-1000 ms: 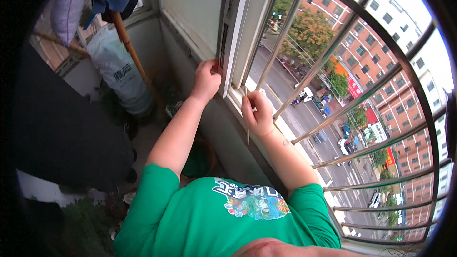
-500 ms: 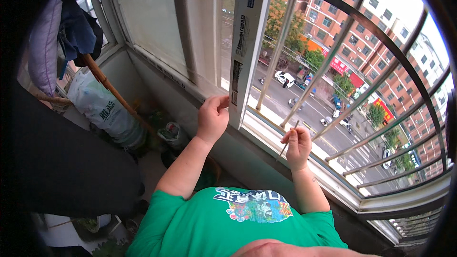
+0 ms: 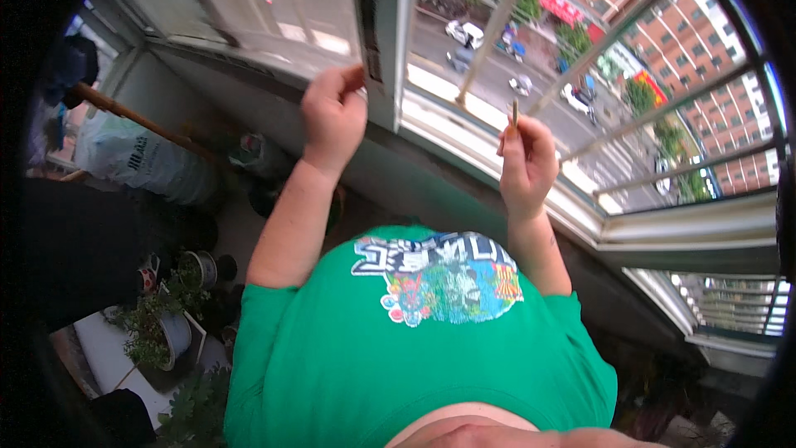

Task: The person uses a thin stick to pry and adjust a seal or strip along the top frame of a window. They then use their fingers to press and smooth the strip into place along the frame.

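Observation:
My left hand (image 3: pixel 334 116) is closed, its fingers curled against the left edge of the upright window sash (image 3: pixel 385 50). What its fingertips pinch there, if anything, is hidden. Over the white window track (image 3: pixel 456 129), my right hand (image 3: pixel 529 162) pinches a thin stick (image 3: pixel 515 113) between thumb and fingers. The tip of the stick points up and away from me; its lower part is hidden by the hand.
Metal bars (image 3: pixel 497 25) stand outside the window, above a street. At the left are a white plastic bag (image 3: pixel 141 158), a wooden pole (image 3: pixel 124 110) and a potted plant (image 3: pixel 153 336). Black cloth (image 3: pixel 75 241) hangs close on my left.
My view has shifted, so both hands and the window sit higher in the picture. The stick now shows only its upper end above my right hand. My left hand stays at the sash edge.

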`<state>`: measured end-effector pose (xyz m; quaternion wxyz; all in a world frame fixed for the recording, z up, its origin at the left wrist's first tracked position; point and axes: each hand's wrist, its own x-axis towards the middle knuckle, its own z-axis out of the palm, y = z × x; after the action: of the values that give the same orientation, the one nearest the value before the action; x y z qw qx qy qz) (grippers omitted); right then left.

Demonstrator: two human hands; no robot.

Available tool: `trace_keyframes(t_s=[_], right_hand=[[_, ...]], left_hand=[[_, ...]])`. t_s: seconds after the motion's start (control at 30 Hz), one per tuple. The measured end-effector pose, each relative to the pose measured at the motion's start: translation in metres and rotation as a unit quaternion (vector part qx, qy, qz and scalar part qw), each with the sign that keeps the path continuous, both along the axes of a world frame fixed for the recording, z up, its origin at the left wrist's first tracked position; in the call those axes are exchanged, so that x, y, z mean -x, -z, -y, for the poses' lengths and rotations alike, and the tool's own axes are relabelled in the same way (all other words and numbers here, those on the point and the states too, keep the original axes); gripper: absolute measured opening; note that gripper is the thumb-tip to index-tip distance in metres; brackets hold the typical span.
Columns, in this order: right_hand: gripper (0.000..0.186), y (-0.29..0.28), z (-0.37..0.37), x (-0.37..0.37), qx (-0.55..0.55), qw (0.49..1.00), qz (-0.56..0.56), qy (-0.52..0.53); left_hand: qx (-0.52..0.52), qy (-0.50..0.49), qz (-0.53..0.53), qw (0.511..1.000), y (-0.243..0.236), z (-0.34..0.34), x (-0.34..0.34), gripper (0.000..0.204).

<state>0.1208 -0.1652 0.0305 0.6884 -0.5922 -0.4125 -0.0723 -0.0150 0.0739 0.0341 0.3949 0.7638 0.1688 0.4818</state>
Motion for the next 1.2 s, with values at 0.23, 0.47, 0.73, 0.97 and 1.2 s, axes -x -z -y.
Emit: trace_keyframes(t_s=[0.23,0.47,0.73,0.97,1.2], right_hand=[[0.016,-0.004,0.023,-0.011,0.033,0.988,0.133,0.064],[0.018,0.003,0.04,-0.02,0.248,0.926,0.244,0.145],[0.015,0.08,0.032,-0.103,0.332,0.905,0.19,0.187],[0.017,0.103,0.054,-0.152,0.379,0.873,0.143,0.272],[0.018,0.112,0.053,-0.168,0.399,0.87,0.151,0.246]], left_hand=[[0.018,-0.022,0.005,1.0,0.007,-0.01,-0.007,0.032],[0.018,0.011,0.017,1.0,0.017,-0.008,-0.005,0.032],[-0.08,0.111,-0.016,0.99,0.035,0.003,-0.038,0.044],[-0.097,0.15,-0.004,0.984,0.062,0.026,-0.038,0.037],[0.111,0.095,-0.167,0.975,0.156,-0.005,-0.012,0.021]])
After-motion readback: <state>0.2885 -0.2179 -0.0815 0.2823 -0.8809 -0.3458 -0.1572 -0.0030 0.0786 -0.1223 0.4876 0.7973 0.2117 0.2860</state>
